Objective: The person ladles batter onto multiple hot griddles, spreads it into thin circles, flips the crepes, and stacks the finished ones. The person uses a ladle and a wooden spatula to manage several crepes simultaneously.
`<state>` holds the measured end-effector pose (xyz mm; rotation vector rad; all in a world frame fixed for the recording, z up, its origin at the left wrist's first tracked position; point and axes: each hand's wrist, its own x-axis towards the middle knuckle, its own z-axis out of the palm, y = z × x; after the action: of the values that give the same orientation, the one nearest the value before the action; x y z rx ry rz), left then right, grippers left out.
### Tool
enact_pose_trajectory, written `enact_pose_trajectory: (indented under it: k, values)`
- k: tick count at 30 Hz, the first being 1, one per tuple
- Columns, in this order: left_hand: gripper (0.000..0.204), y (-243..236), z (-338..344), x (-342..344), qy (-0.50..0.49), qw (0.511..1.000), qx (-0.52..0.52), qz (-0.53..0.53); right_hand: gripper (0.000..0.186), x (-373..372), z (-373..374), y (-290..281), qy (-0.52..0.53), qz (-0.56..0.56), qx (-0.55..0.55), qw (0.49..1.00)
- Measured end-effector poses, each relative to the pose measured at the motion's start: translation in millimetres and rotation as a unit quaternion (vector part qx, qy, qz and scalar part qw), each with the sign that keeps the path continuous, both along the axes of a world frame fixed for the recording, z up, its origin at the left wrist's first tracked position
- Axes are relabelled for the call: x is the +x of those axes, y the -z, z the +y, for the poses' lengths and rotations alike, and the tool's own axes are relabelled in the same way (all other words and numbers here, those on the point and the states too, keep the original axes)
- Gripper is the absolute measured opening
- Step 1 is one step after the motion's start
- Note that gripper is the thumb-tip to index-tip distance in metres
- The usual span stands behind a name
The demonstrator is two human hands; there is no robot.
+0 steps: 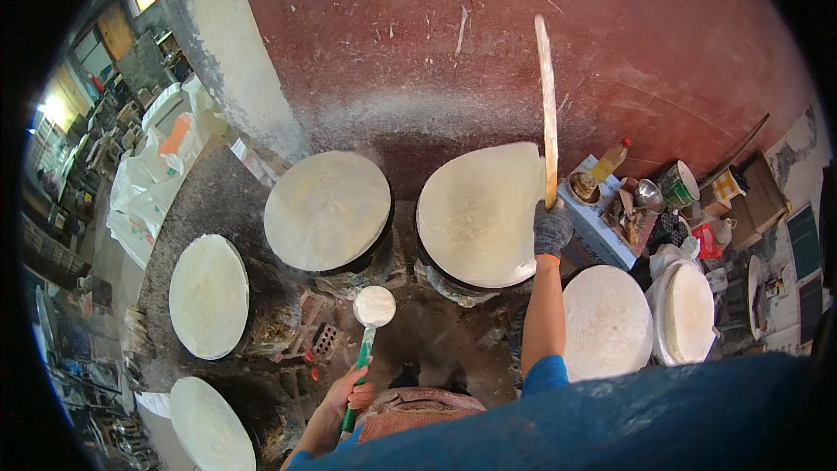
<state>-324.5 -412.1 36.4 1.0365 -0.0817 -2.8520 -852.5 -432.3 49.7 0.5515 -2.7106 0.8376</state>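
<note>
My left hand (350,394) grips the green handle of a ladle (375,306) filled with white batter. The ladle is over the floor space before me, apart from the griddles. My right hand (552,228), in a dark grey glove, is closed around the lower end of a long wooden stick (547,105) pointing away from me. Beside the stick, a thin pale flatbread sheet (478,214) covers a round griddle; its right edge looks nearly straight. To its left, another griddle bears a similar round sheet (327,209).
More pale-topped griddles (209,296) curve round on my left. At right are a pale round sheet (608,323) and a round stack (689,312). A blue-white box (602,218), an oil bottle (612,160) and a green tub (678,183) crowd by the red wall (392,44).
</note>
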Motion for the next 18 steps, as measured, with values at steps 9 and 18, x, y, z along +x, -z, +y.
enact_pose_trajectory:
  k: [9, 18]
  values:
    - [0.028, 42.0, 7.8, -7.6, 0.032, 0.989, 0.105, 0.101, 0.017, -97.2, 83.8, -35.5, -0.056, -0.214, -0.414, 0.883]
    - [0.032, 33.0, 99.7, -90.5, 0.157, 0.974, 0.101, 0.132, 0.027, -242.0, 470.5, -169.7, 0.099, 0.072, 0.000, 0.992]
